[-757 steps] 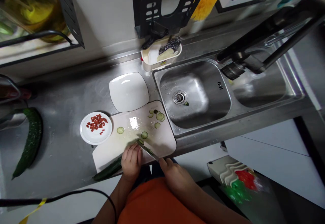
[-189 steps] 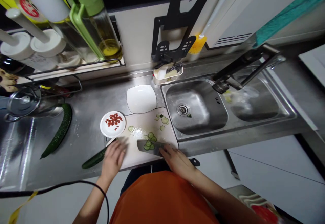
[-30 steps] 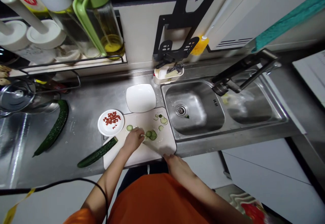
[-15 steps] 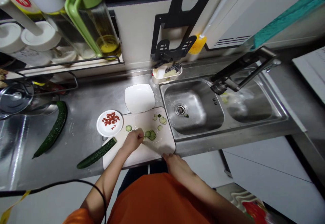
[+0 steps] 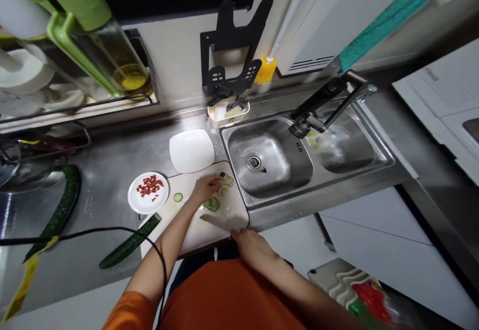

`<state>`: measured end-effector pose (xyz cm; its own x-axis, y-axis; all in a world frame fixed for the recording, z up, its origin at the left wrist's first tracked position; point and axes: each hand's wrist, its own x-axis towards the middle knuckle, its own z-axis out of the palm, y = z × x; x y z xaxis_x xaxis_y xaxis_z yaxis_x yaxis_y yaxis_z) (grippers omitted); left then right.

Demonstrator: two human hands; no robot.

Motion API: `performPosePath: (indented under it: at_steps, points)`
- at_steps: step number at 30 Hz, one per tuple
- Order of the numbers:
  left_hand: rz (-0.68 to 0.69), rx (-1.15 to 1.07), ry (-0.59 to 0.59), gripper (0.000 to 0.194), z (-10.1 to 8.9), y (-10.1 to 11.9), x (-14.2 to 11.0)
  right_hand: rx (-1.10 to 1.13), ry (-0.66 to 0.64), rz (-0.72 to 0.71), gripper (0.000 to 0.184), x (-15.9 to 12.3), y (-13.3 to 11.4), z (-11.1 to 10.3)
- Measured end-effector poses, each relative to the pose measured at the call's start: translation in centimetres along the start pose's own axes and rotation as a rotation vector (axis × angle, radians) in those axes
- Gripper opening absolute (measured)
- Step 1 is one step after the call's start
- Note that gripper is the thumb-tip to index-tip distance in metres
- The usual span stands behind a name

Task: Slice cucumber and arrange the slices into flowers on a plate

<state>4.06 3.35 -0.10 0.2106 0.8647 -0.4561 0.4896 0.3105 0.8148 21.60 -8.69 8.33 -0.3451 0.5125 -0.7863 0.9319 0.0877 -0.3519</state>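
Note:
My left hand [image 5: 206, 189] reaches over the white cutting board [image 5: 194, 233], its fingertips pinched at the cucumber slices [image 5: 228, 181] near the far right corner. Whatever sits between those fingertips is mostly hidden. A small pile of slices [image 5: 213, 204] lies just below this hand, and a single slice [image 5: 178, 197] rests to its left. At the near edge, my right hand [image 5: 249, 243] is closed round the handle of a knife [image 5: 217, 222]; the blade lies low over the board, pointing left. A cut cucumber [image 5: 130, 243] rests partly on the board's left side.
A small plate of chopped red pieces [image 5: 147, 208] and a white square dish [image 5: 191, 150] stand by the board. A whole cucumber [image 5: 60, 210] lies farther left. The double sink [image 5: 277, 198] with its black faucet [image 5: 318, 105] is on the right. A black cable [image 5: 112, 228] crosses my left forearm.
My left hand has moved from the slice pile toward the scattered slices at the far right. More of the knife blade shows now. The camera view has shifted.

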Motion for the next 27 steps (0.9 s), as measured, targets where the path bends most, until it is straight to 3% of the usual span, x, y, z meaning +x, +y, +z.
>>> performPosePath:
  at_steps: [7,12,17,20,27]
  points:
    - [0.058,0.308,0.133,0.038,0.1,0.4,-0.7,0.001,0.012,-0.032,0.045,0.4,0.5,0.2]
    - [0.108,0.307,0.191,0.032,-1.4,-1.1,-2.3,-0.005,-0.018,-0.015,0.045,0.6,0.3,-0.3]
    - [0.110,0.358,0.064,0.019,-2.5,-2.6,-4.5,-0.029,-0.016,-0.019,0.044,0.8,0.3,-0.4]
    - [0.114,0.362,-0.023,0.022,-2.4,-3.1,-5.5,-0.034,-0.014,-0.016,0.044,1.0,0.3,-0.3]
    - [0.092,0.374,-0.037,0.024,-2.0,-3.3,-5.6,-0.061,-0.029,-0.024,0.044,1.0,-0.1,-0.9]
